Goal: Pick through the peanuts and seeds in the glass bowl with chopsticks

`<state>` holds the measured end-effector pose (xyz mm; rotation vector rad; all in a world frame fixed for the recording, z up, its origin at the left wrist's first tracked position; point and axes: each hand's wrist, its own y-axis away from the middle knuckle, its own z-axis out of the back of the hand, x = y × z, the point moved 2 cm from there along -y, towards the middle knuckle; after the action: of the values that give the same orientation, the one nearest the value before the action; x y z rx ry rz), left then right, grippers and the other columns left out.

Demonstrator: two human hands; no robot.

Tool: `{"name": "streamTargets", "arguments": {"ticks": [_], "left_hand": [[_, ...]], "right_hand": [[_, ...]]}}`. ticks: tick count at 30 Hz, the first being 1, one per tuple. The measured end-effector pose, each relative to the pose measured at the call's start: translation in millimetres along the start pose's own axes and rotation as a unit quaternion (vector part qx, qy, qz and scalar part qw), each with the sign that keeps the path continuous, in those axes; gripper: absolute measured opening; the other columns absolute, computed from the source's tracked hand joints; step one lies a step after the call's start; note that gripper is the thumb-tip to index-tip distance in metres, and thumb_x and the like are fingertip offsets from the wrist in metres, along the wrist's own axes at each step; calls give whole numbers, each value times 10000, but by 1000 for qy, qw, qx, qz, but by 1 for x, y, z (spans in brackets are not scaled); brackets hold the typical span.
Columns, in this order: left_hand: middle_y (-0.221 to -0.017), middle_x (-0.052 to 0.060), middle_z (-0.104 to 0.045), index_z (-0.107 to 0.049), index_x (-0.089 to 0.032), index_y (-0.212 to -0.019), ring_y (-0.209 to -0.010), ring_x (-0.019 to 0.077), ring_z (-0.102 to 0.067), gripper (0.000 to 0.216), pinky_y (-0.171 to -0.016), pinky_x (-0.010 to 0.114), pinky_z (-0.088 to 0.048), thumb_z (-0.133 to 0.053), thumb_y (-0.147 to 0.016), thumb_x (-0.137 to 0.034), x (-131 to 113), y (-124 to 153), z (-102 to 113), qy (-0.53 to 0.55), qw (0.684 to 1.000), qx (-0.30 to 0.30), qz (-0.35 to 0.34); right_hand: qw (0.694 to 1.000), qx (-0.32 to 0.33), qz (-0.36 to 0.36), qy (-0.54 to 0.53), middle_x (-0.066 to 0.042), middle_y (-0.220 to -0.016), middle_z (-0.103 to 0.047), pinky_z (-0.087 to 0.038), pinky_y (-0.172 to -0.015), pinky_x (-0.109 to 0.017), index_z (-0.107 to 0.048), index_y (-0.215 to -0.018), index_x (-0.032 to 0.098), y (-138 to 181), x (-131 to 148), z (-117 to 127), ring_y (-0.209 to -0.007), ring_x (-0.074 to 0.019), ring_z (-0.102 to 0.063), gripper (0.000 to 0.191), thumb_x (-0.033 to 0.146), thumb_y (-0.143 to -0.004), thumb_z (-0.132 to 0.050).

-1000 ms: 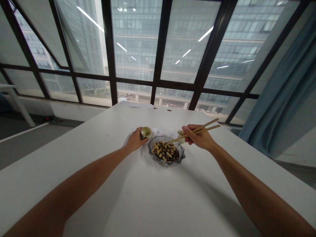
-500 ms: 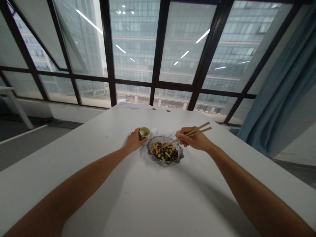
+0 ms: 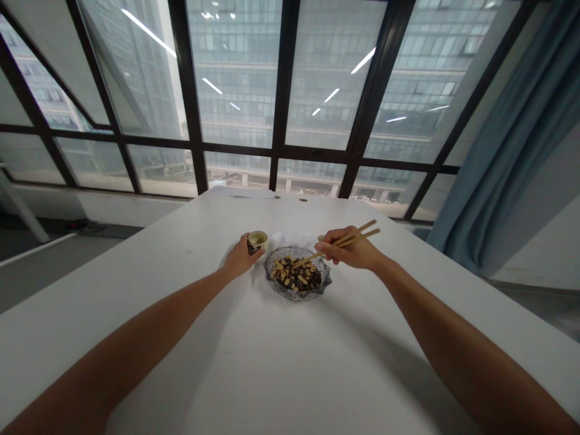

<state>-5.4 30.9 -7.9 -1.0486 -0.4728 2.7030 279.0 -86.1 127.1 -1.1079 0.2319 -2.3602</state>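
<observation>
Chopsticks [image 3: 307, 260]: reaching lower and farther left into the bowl [image 3: 296, 295] than a second ago, now meeting the nuts [image 3: 302, 279] and dark seeds [image 3: 316, 280] at the tips; slanting down from the right.

Bowl: standing on the table [image 3: 281, 356] between both hands, holding the nuts and seeds mixed together.

Nuts and seeds: judging by the mix, seemingly staying at an early point; already being reached by the chopsticks, not visibly being lifted clear, mostly remaining heaped in the bowl. Too small to tell whether any piece is being pinched.

Right hand [image 3: 351, 252]: gripping the chopsticks between thumb and fingers, hovering by the bowl's right rim, partly hiding a green cup-like thing [image 3: 321, 238].

Left hand [image 3: 238, 258]: curling thumb and fingers around the cup [image 3: 257, 243], gripping it just left of the bowl.

Cup: facing mouth upward, showing a green inside and dark marks outside; unclear whether resting or lifted.

White paper [image 3: 290, 238]: lying just behind the bowl.

Window frame [image 3: 283, 90]: rising beyond the table, with a blue curtain [image 3: 498, 151] hanging at right.

Counting: two hands, two chopsticks, one bowl, one cup in the grip, one half-hidden green thing, one curtain; nuts and seeds overlapping too much to number.
</observation>
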Motion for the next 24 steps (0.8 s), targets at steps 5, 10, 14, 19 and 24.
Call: {"name": "streamTargets", "arguments": {"ticks": [5, 10, 14, 19, 24], "left_hand": [[-1386, 176, -620, -386, -168, -1451, -1248, 315, -621, 727, -1046, 433, -483, -655, -879, -528, 4, -2, -3, -7, 1000, 4, -12], [-1356, 167, -637, -413, -186, -1430, -1218, 308, -633, 704, -1040, 446, -491, -662, -873, -539, 8, -3, -5, 7, 1000, -5, -20], [-1321, 163, -653, -439, -194, -1408, -1194, 306, -644, 696, -1026, 449, -499, -695, -853, -525, 10, -5, -7, 22, 999, -14, -29], [-1298, 147, -665, -477, -208, -1370, -1181, 294, -651, 694, -1010, 420, -508, -738, -815, -532, 11, -5, -5, 41, 998, -19, -34], [-1262, 138, -680, -506, -215, -1334, -1147, 288, -667, 680, -967, 400, -526, -746, -797, -557, 9, -4, -4, 46, 998, -17, -34]], "right_hand": [[1000, -1, -3, 3, -47, -538, -662, -445, -395, -214, -701, -688, 150, 0, -3, 0, -416, -120, -569, 479, 617, -791, -730], [1000, -7, -8, 3, -49, -538, -666, -439, -391, -209, -663, -652, 164, 0, -2, 0, -417, -124, -583, 497, 635, -802, -712], [1000, -19, -11, 7, -50, -534, -669, -430, -382, -205, -647, -632, 172, 0, 0, 0, -408, -122, -578, 510, 649, -803, -704], [999, -33, -11, -12, -47, -516, -660, -420, -368, -200, -635, -625, 171, 0, -2, 1, -388, -109, -556, 562, 701, -809, -669], [995, -60, -39, -73, -41, -488, -643, -418, -345, -200, -636, -628, 164, -2, -4, 5, -358, -103, -539, 610, 759, -751, -690]]}}
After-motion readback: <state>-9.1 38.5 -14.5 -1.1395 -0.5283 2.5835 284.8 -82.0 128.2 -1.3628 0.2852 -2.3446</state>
